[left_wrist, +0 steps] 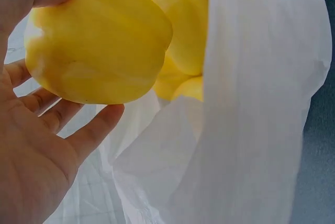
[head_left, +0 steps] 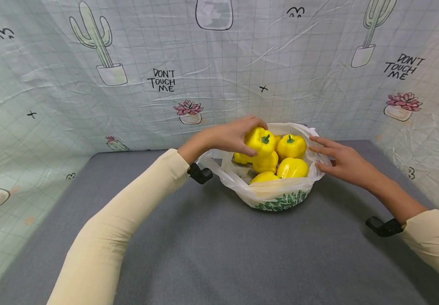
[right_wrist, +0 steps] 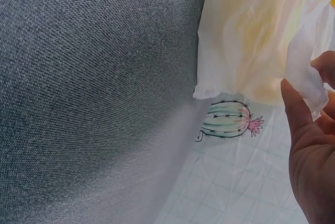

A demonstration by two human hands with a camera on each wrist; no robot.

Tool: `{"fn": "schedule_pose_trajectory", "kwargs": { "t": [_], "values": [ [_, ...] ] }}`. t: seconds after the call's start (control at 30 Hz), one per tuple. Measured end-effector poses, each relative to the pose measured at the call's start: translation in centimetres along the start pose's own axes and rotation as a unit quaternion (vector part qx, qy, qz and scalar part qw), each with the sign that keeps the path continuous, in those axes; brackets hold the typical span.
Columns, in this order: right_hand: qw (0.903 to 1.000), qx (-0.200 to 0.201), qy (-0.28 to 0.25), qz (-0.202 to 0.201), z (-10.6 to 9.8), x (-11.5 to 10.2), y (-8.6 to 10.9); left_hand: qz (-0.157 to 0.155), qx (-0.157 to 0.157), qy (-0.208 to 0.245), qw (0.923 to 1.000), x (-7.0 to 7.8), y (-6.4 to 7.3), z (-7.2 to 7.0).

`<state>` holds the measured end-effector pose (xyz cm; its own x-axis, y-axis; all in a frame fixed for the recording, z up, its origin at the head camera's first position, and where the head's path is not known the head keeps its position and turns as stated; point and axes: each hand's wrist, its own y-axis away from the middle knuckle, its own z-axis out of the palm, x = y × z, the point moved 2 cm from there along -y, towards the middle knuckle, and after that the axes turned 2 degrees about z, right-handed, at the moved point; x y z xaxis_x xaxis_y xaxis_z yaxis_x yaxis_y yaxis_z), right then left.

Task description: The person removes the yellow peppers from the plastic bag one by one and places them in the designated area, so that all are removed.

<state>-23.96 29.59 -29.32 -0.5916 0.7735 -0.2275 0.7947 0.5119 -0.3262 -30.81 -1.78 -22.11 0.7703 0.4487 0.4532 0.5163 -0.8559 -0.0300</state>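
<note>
My left hand (head_left: 232, 134) grips a yellow bell pepper (head_left: 259, 140) with a green stem, thumb on one side and fingers on the other. This pepper is over the left part of a white plastic bag (head_left: 238, 186) with green leaf print. Several more yellow bell peppers (head_left: 293, 167) lie inside the open-mouthed bag; the left wrist view shows some of them behind the held bell pepper (left_wrist: 99, 41). On the bag's right side, my right hand (head_left: 343, 163) pinches the rim. The right wrist view shows the bag's edge (right_wrist: 303, 72) between the thumb and fingers.
The bag stands near the back of a grey cloth-covered table (head_left: 219, 254). Close behind rises a hanging sheet (head_left: 223, 55) printed with cacti and a grid. Dark bands with small devices (head_left: 200, 173) sit on both wrists.
</note>
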Motion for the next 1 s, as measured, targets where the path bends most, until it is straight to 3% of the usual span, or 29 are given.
{"fn": "schedule_pose_trajectory", "kwargs": {
  "t": [0.4,0.67,0.9,1.0],
  "values": [
    [1.0,0.008,-0.003,0.002,0.0,0.2,0.2,0.047,0.078,0.049,0.9947,0.1,1.8,0.4],
    [1.0,0.006,-0.003,0.003,-0.1,0.0,0.2,0.054,0.138,0.078,0.9859,0.5,2.7,1.1],
    [0.9999,0.005,-0.008,0.006,-0.1,0.1,0.2,0.112,0.181,0.084,0.9735,0.9,3.6,1.7],
    [0.9999,0.004,-0.009,0.007,-0.1,0.1,0.2,0.117,0.186,0.086,0.9717,0.8,4.0,2.0]
  ]
}}
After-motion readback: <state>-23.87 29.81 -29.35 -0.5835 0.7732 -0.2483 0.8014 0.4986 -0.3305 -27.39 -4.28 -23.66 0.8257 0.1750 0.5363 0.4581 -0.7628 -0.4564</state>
